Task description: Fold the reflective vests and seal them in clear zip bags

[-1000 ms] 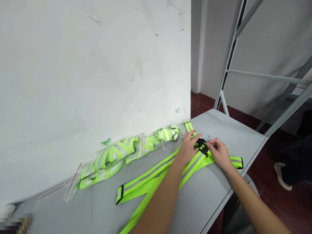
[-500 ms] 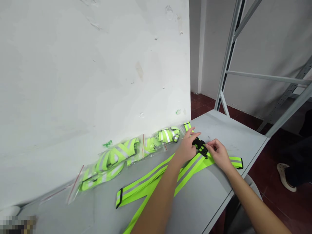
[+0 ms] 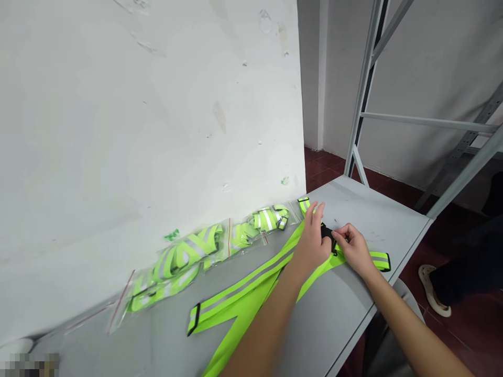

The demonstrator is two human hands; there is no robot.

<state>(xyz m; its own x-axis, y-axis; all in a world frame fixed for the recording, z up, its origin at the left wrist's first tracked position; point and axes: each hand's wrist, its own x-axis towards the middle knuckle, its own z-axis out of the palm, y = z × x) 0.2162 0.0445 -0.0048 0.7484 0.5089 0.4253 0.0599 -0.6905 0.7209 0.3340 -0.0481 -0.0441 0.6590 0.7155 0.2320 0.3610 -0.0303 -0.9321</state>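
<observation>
A neon-yellow reflective strap harness with grey stripes lies spread on the grey table. Its black plastic buckle is between my two hands, partly covered by them. My right hand pinches the buckle's right side between thumb and fingers. Just left of the buckle, my left hand has its fingers stretched upward and apart, the thumb close to the buckle; whether it touches is hard to see. Black slide adjusters sit at the strap ends, one at the left and one at the right.
Clear zip bags holding folded yellow straps lie along the white board. A metal rack frame stands behind the table. Another person's shod foot is on the red floor at the right.
My left hand has shifted right and its fingers have lifted upright, covering more of the buckle. My right hand stays at the buckle. The other person's foot has moved left.
</observation>
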